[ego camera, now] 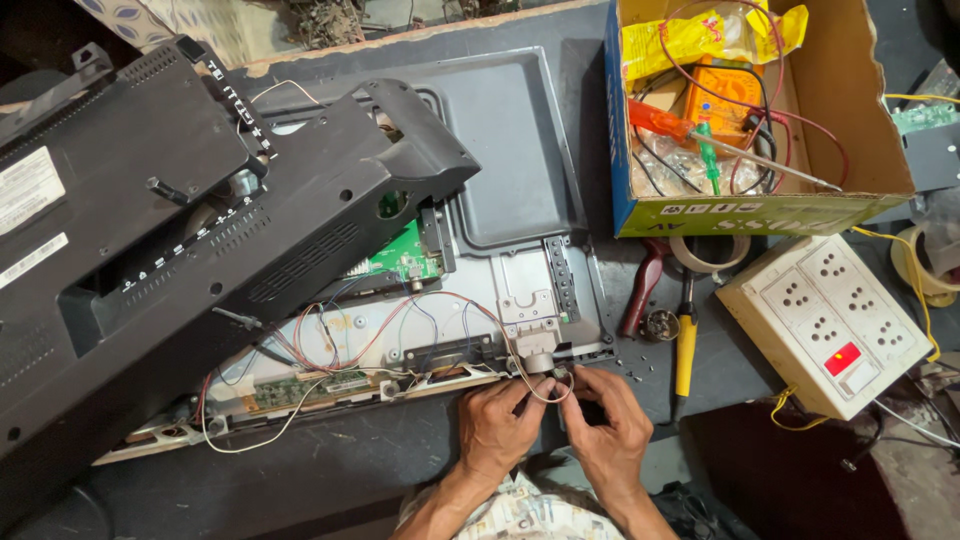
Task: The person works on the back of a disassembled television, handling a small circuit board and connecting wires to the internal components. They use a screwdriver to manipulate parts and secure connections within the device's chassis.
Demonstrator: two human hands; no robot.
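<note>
2 hands meet at the near edge of the opened television chassis (520, 180) on the table (400, 460). The left hand (497, 425) and right hand (603, 430) each pinch thin wires (545, 392) in a narrow grip by a small connector. A black back cover (200, 220) leans left.
</note>
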